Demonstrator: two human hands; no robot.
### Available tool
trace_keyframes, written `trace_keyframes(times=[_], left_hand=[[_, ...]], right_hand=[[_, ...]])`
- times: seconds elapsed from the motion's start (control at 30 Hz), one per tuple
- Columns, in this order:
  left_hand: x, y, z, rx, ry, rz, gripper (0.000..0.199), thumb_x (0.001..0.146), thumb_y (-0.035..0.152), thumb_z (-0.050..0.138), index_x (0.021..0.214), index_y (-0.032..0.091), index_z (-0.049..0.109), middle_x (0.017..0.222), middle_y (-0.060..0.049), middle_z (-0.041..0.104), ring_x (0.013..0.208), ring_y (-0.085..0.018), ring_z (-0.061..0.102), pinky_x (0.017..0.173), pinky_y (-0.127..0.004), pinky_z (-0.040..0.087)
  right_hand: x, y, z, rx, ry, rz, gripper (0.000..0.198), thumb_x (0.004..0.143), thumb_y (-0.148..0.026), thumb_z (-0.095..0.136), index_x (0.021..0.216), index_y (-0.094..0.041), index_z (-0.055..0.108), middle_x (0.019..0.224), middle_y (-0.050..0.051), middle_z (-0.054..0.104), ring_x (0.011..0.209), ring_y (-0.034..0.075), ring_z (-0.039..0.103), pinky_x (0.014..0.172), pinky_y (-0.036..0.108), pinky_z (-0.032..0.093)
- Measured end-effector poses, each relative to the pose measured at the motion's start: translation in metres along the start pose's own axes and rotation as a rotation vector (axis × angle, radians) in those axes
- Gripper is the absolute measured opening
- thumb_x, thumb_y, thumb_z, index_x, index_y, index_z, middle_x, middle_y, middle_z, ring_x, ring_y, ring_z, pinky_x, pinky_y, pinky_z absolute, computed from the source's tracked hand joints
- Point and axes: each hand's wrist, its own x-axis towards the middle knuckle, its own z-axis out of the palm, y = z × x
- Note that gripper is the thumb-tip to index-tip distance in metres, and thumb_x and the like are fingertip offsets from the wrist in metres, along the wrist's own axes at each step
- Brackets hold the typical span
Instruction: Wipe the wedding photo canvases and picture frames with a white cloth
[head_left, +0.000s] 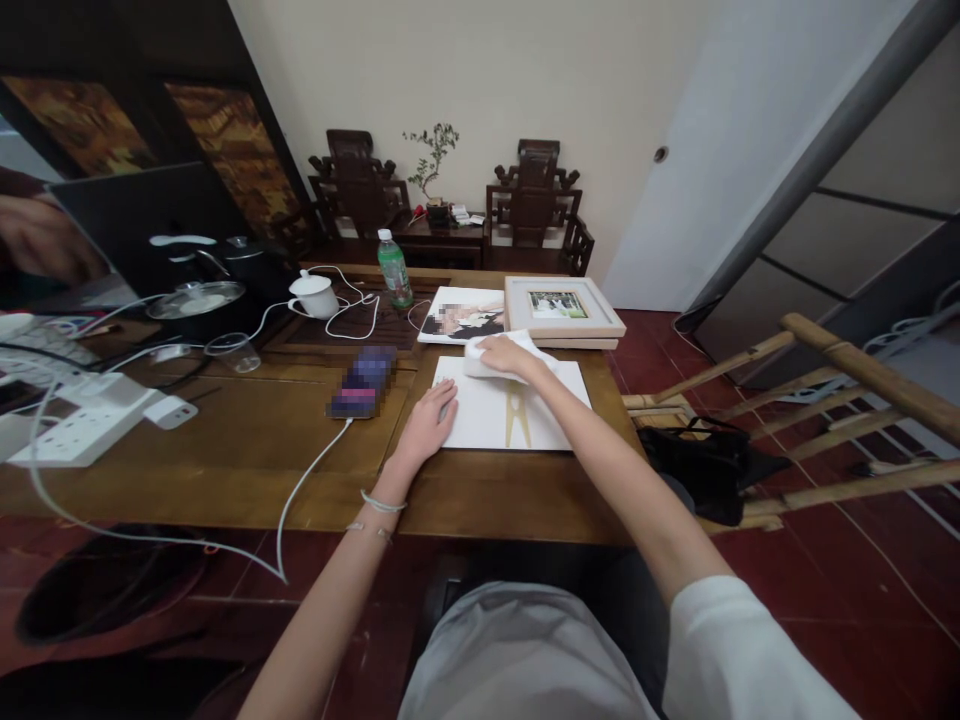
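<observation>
A flat white board (480,420) with a pale yellow forked shape (517,412) on its face lies on the wooden table before me. My right hand (506,355) presses a folded white cloth (536,362) onto the board's far part; the fingers rest over the cloth, partly bent. At the board's left edge, my left hand (436,412) lies flat with its fingers stretched out, holding nothing. Just beyond the board is a picture panel (463,315), and to its right a pale-framed photo (562,303) sits stacked on another frame.
Left of the board a phone (364,385) is plugged into a white cable. Farther left are a power strip (94,420), a clear plastic cup (234,352), a lidded white cup (313,295) and a green-labelled bottle (394,270). A bamboo rack (750,370) stands at right.
</observation>
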Motion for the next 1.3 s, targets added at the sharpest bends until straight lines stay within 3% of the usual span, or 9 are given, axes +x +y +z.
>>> trace_keyframes(times=[0.13, 0.23, 0.37, 0.53, 0.67, 0.83, 1.0, 1.13, 1.3], left_hand=[[-0.001, -0.001, 0.001, -0.012, -0.004, 0.005, 0.038, 0.089, 0.033, 0.042, 0.115, 0.014, 0.063, 0.129, -0.013, 0.057, 0.126, -0.027, 0.047, 0.11, -0.048, 0.031], [-0.001, -0.001, 0.001, -0.009, -0.002, 0.002, 0.038, 0.089, 0.033, 0.042, 0.115, 0.014, 0.063, 0.13, -0.013, 0.056, 0.126, -0.026, 0.047, 0.11, -0.047, 0.031], [0.0, -0.001, 0.002, -0.004, 0.004, 0.0, 0.039, 0.089, 0.033, 0.042, 0.114, 0.011, 0.063, 0.129, -0.016, 0.056, 0.126, -0.026, 0.048, 0.11, -0.046, 0.032], [0.0, 0.001, 0.0, -0.004, 0.011, 0.008, 0.038, 0.089, 0.033, 0.041, 0.113, 0.013, 0.063, 0.128, -0.014, 0.058, 0.125, -0.026, 0.048, 0.109, -0.046, 0.033], [0.0, 0.001, 0.0, -0.004, 0.005, 0.009, 0.038, 0.089, 0.033, 0.042, 0.114, 0.013, 0.062, 0.129, -0.014, 0.057, 0.126, -0.027, 0.047, 0.11, -0.046, 0.033], [0.0, 0.001, 0.001, -0.027, 0.014, -0.007, 0.037, 0.089, 0.033, 0.043, 0.113, 0.015, 0.063, 0.129, -0.013, 0.057, 0.125, -0.027, 0.048, 0.11, -0.048, 0.032], [-0.001, 0.0, 0.0, -0.033, 0.011, -0.015, 0.037, 0.089, 0.034, 0.043, 0.113, 0.014, 0.063, 0.129, -0.013, 0.057, 0.125, -0.026, 0.048, 0.11, -0.047, 0.031], [-0.001, 0.0, -0.001, -0.028, 0.002, -0.019, 0.038, 0.089, 0.034, 0.042, 0.114, 0.013, 0.063, 0.129, -0.014, 0.057, 0.126, -0.026, 0.048, 0.11, -0.047, 0.031], [-0.001, 0.0, 0.0, -0.036, 0.008, -0.017, 0.038, 0.088, 0.034, 0.043, 0.114, 0.015, 0.062, 0.13, -0.013, 0.057, 0.126, -0.026, 0.047, 0.11, -0.047, 0.031]], right_hand=[[-0.037, 0.052, -0.019, -0.005, 0.062, 0.115, 0.04, 0.072, -0.006, 0.039, 0.103, -0.009, 0.066, 0.115, 0.014, 0.065, 0.102, 0.027, 0.058, 0.087, 0.029, 0.041], [-0.077, 0.075, -0.017, -0.017, 0.122, 0.149, 0.039, 0.071, -0.006, 0.035, 0.096, -0.01, 0.065, 0.108, 0.015, 0.066, 0.099, 0.027, 0.057, 0.087, 0.032, 0.039], [-0.14, 0.069, -0.008, 0.034, 0.099, 0.021, 0.026, 0.065, -0.008, 0.035, 0.074, -0.017, 0.058, 0.077, 0.007, 0.064, 0.076, 0.022, 0.056, 0.076, 0.029, 0.038], [-0.196, 0.04, -0.011, 0.192, -0.149, -0.227, 0.017, 0.057, -0.007, 0.035, 0.06, -0.021, 0.044, 0.06, -0.002, 0.049, 0.063, 0.016, 0.048, 0.067, 0.026, 0.034], [-0.191, 0.047, -0.01, 0.198, -0.108, -0.18, 0.014, 0.058, -0.009, 0.035, 0.059, -0.021, 0.043, 0.06, -0.001, 0.049, 0.063, 0.016, 0.047, 0.067, 0.026, 0.034], [-0.133, 0.084, -0.003, 0.181, 0.11, -0.018, 0.019, 0.062, -0.014, 0.037, 0.067, -0.019, 0.055, 0.077, 0.005, 0.062, 0.079, 0.022, 0.053, 0.077, 0.029, 0.037], [-0.087, 0.097, 0.002, 0.177, 0.258, 0.052, 0.019, 0.063, -0.016, 0.035, 0.068, -0.019, 0.053, 0.074, 0.005, 0.061, 0.076, 0.022, 0.052, 0.075, 0.029, 0.037], [-0.101, 0.085, 0.013, 0.177, 0.293, 0.053, 0.017, 0.062, -0.014, 0.033, 0.066, -0.021, 0.048, 0.069, 0.003, 0.056, 0.073, 0.022, 0.051, 0.074, 0.029, 0.036], [-0.166, 0.052, 0.02, 0.202, 0.188, -0.071, 0.015, 0.059, -0.009, 0.033, 0.06, -0.023, 0.039, 0.057, -0.001, 0.044, 0.065, 0.02, 0.049, 0.081, 0.03, 0.036]])
